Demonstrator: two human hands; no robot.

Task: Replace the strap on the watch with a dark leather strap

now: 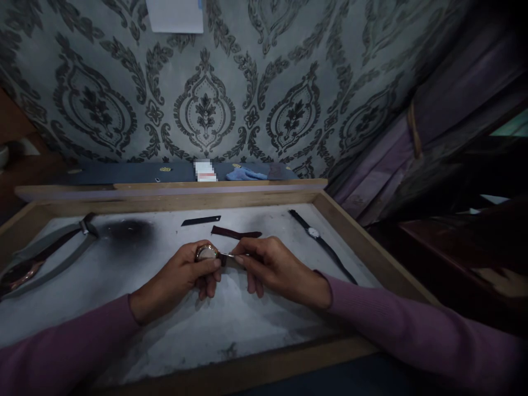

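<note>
Above the middle of a white-bottomed wooden drawer (165, 352), my left hand (193, 269) is closed around a round watch (207, 253) with a gold-coloured rim. A short dark piece of strap (224, 258) juts from the watch's right side. My right hand (268, 264) pinches a thin metal tool (230, 255), its tip at the strap where it meets the case; the exact kind of tool is too small to tell. Just beyond my fingers lies a loose brown watch strap (235, 233). Behind that rests a dark cutter blade (201, 221) with a small hole at one end.
A wristwatch with a black strap (314, 233) lies at the drawer's right, and a larger watch (20, 274) at its left. On the ledge behind are a blue cloth (246, 174) and a small blurred white packet (205, 170). A purple curtain (383, 148) hangs at right.
</note>
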